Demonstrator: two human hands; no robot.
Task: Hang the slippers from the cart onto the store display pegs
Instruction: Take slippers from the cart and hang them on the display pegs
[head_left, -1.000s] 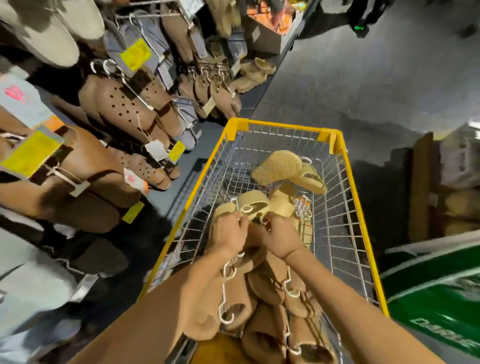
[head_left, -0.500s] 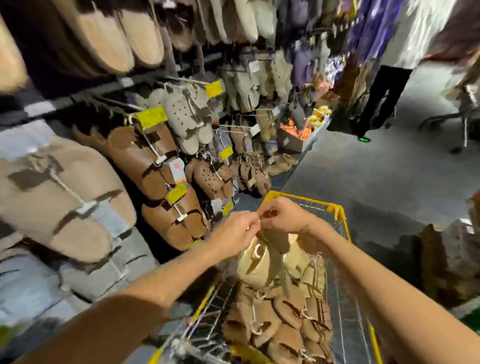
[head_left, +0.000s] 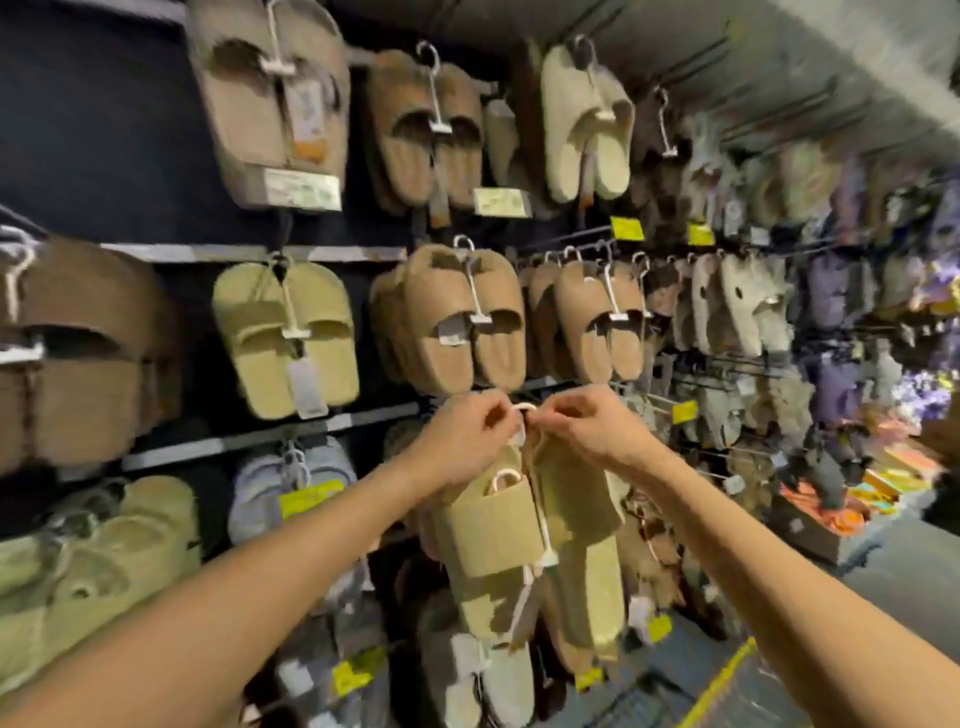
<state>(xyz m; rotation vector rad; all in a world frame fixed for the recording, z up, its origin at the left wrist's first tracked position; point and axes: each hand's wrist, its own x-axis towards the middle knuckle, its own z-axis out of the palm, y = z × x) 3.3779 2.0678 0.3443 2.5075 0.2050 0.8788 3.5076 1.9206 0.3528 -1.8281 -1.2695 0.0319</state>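
Observation:
A pair of beige open-toe slippers (head_left: 524, 540) hangs from a white plastic hanger hook (head_left: 524, 408) in front of the display wall. My left hand (head_left: 465, 441) pinches the hook from the left. My right hand (head_left: 587, 423) pinches it from the right. Both hands hold the hook up just below the tan slippers (head_left: 457, 322) on the middle row. The peg behind the hook is hidden by my fingers. Only the yellow rim of the cart (head_left: 719, 680) shows, at the bottom right.
The wall carries rows of hung slippers: a beige pair (head_left: 285, 338) to the left, brown pairs (head_left: 426, 135) above, grey pairs (head_left: 291, 483) lower down. Yellow price tags (head_left: 626, 227) sit on peg ends. Bare pegs (head_left: 727, 364) jut out at the right. Grey aisle floor (head_left: 904, 582) lies at the right.
Both hands lifted the beige pair out of the cart and up to the display wall. My view swung from the cart up to the shelves.

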